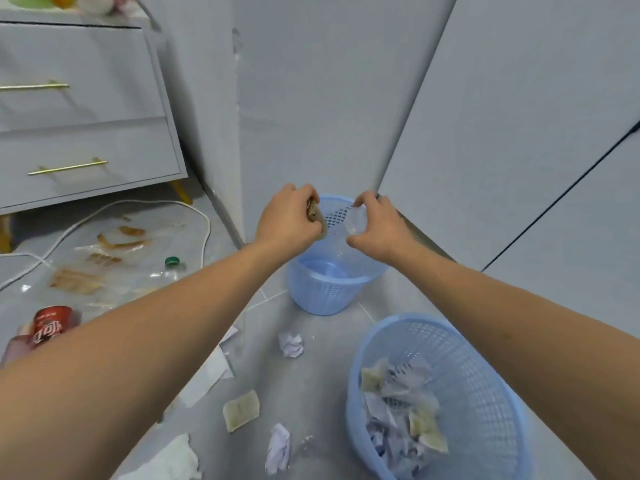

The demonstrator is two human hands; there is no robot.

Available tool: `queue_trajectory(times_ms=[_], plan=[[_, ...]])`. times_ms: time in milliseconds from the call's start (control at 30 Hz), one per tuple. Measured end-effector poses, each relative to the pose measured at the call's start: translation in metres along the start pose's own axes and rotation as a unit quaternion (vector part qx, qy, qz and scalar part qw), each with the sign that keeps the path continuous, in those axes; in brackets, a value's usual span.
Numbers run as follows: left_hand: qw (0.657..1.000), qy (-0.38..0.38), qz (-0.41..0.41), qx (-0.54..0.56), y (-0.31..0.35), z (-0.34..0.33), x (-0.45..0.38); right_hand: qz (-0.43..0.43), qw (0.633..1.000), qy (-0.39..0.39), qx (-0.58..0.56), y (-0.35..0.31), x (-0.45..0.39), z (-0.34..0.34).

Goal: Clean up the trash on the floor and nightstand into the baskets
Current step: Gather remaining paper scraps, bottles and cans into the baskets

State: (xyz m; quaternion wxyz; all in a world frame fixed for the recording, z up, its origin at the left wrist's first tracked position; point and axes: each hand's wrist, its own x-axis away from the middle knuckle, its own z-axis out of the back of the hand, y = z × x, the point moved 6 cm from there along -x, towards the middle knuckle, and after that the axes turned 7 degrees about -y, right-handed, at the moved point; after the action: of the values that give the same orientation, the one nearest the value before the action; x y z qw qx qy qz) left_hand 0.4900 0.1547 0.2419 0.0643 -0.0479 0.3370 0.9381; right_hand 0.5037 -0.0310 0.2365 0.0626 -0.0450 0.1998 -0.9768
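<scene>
Both my hands hover over the far blue basket [323, 296], which stands on the floor in the wall corner and looks bare inside. My left hand [289, 220] grips a small brownish scrap [316, 214] in its curled fingers. My right hand [379, 230] pinches a small clear plastic piece [356, 221] above the basket's rim. A nearer blue basket [485, 420] at the lower right holds several crumpled papers and yellowish wrappers. The nightstand [83, 109] with gold handles stands at the upper left.
On the floor lie crumpled papers [291, 344] [278, 448], a yellowish wrapper [241, 409], a white tissue [173, 459], a red can [50, 325], a green-capped clear bottle [171, 268], clear wrappers with brown print [100, 261] and a white cable [145, 202].
</scene>
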Motion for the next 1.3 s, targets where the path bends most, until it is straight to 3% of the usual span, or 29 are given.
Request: queue_trajectory(times_ms=[100, 267, 433, 567, 667, 767, 867, 933, 1100, 1300], plan=[[0.994, -0.086, 0.022, -0.064, -0.012, -0.040, -0.030, -0.003, 0.997, -0.055, 0.044, 0.018, -0.025, -0.031], [0.956, -0.238, 0.051, -0.165, -0.029, -0.089, -0.052, -0.024, 0.985, -0.135, 0.102, 0.031, -0.055, -0.073], [0.931, -0.283, 0.045, -0.227, -0.043, -0.108, -0.053, -0.041, 0.966, -0.185, 0.174, 0.037, -0.063, -0.101], [0.932, -0.266, 0.019, -0.244, -0.044, -0.110, -0.052, -0.048, 0.960, -0.216, 0.170, 0.031, -0.059, -0.110], [0.952, -0.219, -0.019, -0.215, -0.029, -0.090, -0.051, -0.023, 0.976, -0.163, 0.143, 0.015, -0.053, -0.089], [0.973, -0.131, -0.056, -0.182, -0.021, -0.053, -0.032, 0.007, 0.997, -0.020, 0.073, -0.017, -0.031, -0.051], [0.988, -0.062, -0.067, -0.121, -0.026, -0.016, 0.005, 0.031, 0.994, 0.107, -0.002, -0.054, 0.013, -0.020], [0.994, -0.029, -0.058, -0.089, -0.029, 0.004, 0.033, 0.064, 0.987, 0.145, -0.038, -0.078, 0.046, -0.013], [0.999, 0.006, 0.035, -0.010, -0.061, 0.030, 0.150, 0.111, 0.989, 0.073, -0.064, -0.120, 0.152, -0.075], [0.977, -0.169, 0.122, -0.035, -0.128, -0.042, 0.246, 0.023, 0.991, -0.130, 0.001, -0.089, 0.185, -0.179]])
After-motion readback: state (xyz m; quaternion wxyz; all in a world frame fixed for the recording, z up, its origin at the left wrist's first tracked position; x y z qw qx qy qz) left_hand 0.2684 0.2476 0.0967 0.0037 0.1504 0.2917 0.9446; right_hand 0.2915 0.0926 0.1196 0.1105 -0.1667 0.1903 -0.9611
